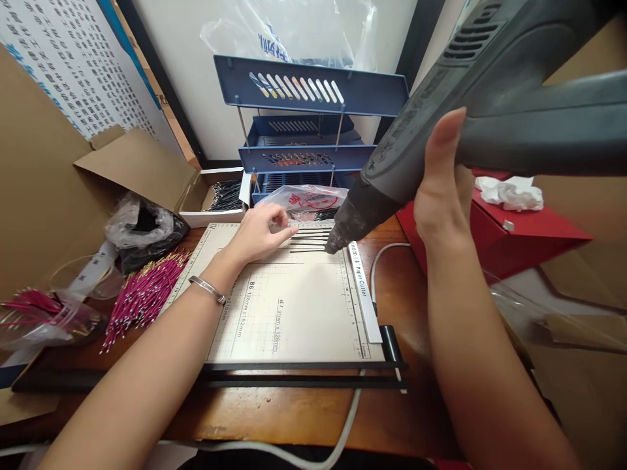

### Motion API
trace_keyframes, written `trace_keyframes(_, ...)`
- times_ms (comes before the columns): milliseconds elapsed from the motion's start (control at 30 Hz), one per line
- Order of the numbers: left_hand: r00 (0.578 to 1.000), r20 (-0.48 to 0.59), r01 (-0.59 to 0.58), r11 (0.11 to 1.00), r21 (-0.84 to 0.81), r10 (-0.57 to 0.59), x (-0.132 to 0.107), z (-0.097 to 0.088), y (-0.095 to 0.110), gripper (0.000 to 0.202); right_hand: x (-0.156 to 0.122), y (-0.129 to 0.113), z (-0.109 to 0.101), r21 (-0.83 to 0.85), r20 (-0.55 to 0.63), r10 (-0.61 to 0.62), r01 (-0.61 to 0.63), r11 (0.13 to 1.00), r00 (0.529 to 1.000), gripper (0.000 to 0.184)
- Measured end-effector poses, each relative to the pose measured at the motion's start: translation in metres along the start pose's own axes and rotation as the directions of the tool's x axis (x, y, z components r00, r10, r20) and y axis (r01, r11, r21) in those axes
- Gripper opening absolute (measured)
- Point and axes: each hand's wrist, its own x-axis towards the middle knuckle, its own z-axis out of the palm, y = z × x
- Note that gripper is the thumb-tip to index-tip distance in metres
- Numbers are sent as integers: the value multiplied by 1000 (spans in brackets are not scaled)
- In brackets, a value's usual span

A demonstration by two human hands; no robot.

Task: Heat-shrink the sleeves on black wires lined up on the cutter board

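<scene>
My right hand [445, 189] is wrapped round a grey heat gun [416, 130] with a dark nozzle, which slants down to the left. Its tip is close over the right ends of several thin black wires [311, 239]. The wires lie roughly side by side on the cream board of a paper cutter [308, 313]. Over the board's upper left part is my left hand [262, 232], its fingers bent and apart. One fingertip reaches the left ends of the wires; whether it presses on them I cannot tell.
Crimson wires with metal ends [144, 294] are piled left of the board. Behind are a blue tiered rack [313, 85], a white box of black wires [223, 196] and a clear printed bag [308, 199]. A red box [519, 228] stands right; a pale cable [343, 431] crosses the front.
</scene>
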Motion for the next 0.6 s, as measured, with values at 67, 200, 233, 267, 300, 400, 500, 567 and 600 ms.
trace_keyframes(67, 1000, -15, -9, 1000, 17, 10, 0, 1, 1, 39, 0, -2, 1, 78, -66, 68, -62, 995, 996, 86)
trace_keyframes(200, 999, 50, -11, 997, -70, 14, -1, 3, 4, 42, 1, -10, 8, 256, -168, 138, -92, 962, 976, 81)
trace_keyframes(233, 998, 52, -11, 996, -83, 16, -2, 3, 5, 43, 2, -11, 9, 288, -184, 140, -83, 954, 973, 81)
trace_keyframes(267, 999, 52, -11, 996, -92, 16, -2, 3, 6, 45, 2, -12, 10, 310, -187, 139, -76, 948, 972, 80)
trace_keyframes(300, 999, 52, -9, 995, -96, 14, -2, 3, 7, 47, 2, -13, 10, 322, -175, 136, -74, 944, 975, 77)
trace_keyframes(400, 997, 77, -2, 996, -94, 9, -2, 3, 8, 55, 2, -15, 9, 318, -130, 131, -84, 944, 983, 66)
trace_keyframes(500, 995, 102, 12, 996, -86, -3, -3, 2, 10, 58, 1, -17, 9, 283, -178, 114, -60, 957, 978, 60)
trace_keyframes(567, 992, 122, 28, 996, -87, -17, -3, 1, 11, 58, 1, -18, 9, 262, -221, 85, -25, 965, 971, 57)
trace_keyframes(600, 991, 132, 36, 996, -87, -25, -3, 1, 12, 58, 1, -18, 10, 263, -235, 78, -14, 965, 969, 55)
